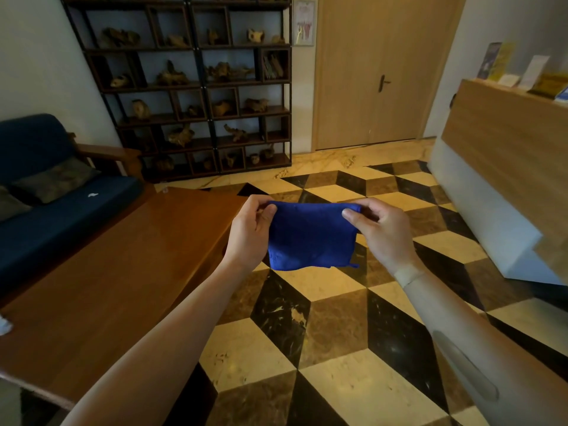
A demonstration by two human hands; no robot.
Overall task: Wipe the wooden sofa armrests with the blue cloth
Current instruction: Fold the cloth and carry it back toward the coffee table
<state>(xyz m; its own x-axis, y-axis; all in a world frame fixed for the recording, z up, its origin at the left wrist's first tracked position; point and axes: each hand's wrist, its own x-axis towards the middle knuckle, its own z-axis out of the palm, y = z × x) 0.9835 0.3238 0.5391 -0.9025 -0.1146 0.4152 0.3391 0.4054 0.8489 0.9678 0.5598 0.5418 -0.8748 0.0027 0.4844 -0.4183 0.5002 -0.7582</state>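
Both hands hold the blue cloth (310, 238) up over the patterned floor, away from the sofa.

At far left stands the sofa (46, 192) with dark blue cushions, two dark pillows and one wooden armrest (107, 152) in view; a small pale object on its seat is too small to identify. A long wooden table (116, 272) lies between the sofa and the person. The left hand (250, 229) pinches the cloth's upper left corner between thumb and curled fingers; the right hand (381, 229) pinches the upper right corner likewise, and the cloth hangs folded between them. Behind are a dark shelf unit (196, 87) of gnarled wood pieces and a closed door (381, 72); a wood-fronted counter (507, 155) stands at right.
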